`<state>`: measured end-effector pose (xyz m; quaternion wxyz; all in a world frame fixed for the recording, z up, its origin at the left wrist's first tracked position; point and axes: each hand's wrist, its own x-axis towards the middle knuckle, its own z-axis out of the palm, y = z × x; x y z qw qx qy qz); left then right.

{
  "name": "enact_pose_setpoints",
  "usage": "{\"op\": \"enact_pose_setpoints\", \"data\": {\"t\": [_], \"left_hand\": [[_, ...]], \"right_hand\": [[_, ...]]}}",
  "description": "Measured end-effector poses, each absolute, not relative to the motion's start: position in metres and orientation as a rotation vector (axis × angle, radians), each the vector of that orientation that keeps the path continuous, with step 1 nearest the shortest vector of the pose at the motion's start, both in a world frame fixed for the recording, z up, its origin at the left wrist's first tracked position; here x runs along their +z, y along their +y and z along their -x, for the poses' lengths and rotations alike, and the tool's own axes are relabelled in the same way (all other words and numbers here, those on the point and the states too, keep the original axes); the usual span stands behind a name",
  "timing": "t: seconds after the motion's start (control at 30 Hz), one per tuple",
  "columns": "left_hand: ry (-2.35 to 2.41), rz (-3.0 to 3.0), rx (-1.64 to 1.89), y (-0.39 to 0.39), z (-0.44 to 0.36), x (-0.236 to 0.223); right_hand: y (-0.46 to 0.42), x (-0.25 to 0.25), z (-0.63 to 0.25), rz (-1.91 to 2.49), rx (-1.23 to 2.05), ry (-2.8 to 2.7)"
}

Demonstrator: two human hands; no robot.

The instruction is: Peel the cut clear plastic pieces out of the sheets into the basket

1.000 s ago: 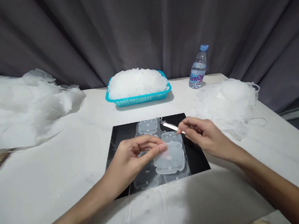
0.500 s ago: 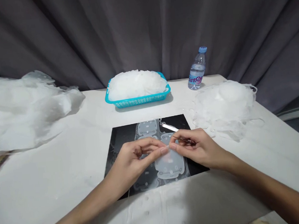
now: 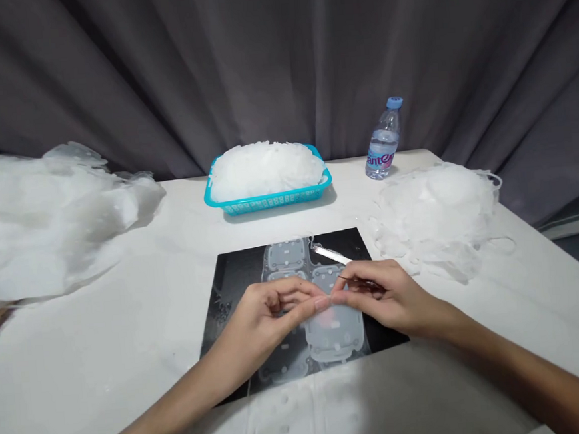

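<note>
Translucent piece [image 3: 336,339] | below and between the hands [image 3: 269,312] [image 3: 388,293] | both pinching its upper edge

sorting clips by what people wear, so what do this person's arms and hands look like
The left hand and right hand are both bare, without gloves. The left forearm and right forearm are slender and uncovered as far as they show. No sleeve, watch or bracelet is visible.
</note>
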<state>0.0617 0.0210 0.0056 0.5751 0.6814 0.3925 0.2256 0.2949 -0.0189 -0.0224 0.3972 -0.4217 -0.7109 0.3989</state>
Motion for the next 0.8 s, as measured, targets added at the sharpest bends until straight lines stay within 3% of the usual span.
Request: {"op": "enact_pose_setpoints", "data": {"t": [0.5, 0.8], "left_hand": [[0.898, -1.388, 0.51, 0.016, -0.059, -0.001], [0.876, -1.385, 0.555, 0.016, -0.058, 0.006]], "right_hand": [[-0.022, -0.019, -0.284, 1.033, 0.741, -1.64], [-0.03, -0.027, -0.274, 0.871, 0.228, -1.8]]}}
